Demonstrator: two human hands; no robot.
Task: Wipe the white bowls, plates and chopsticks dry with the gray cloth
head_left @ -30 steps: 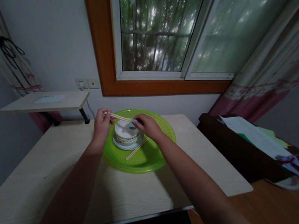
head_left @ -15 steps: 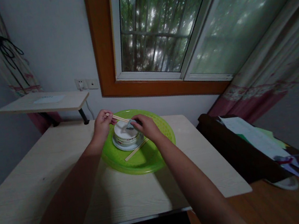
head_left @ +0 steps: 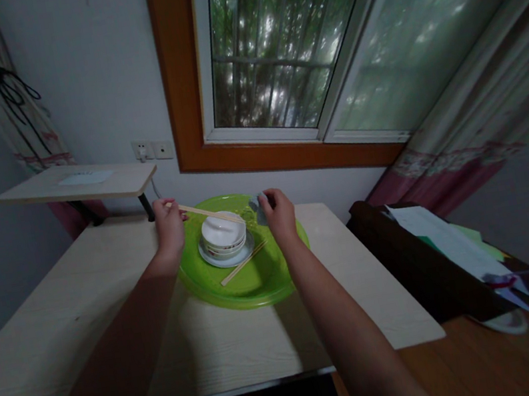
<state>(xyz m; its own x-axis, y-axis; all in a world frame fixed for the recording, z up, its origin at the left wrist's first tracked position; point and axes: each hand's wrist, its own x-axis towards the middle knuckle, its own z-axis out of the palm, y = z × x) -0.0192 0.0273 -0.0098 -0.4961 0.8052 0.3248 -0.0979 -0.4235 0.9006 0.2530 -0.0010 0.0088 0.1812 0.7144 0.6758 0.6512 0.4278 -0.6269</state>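
Observation:
My left hand is closed on a wooden chopstick that reaches right over a stack of white bowls. The bowls stand on a small plate inside a round green tray. My right hand is closed on a small grey cloth, held just right of the bowls above the tray's far rim. A second chopstick lies on the tray in front of the plate.
The tray rests on a pale wooden table. A raised shelf stands at the back left below a wall socket. A dark cabinet with papers is to the right. A window and curtains lie beyond.
My right hand has lifted the cloth off the chopstick and moved right, away from the bowls. My left hand has shifted slightly left with the chopstick.

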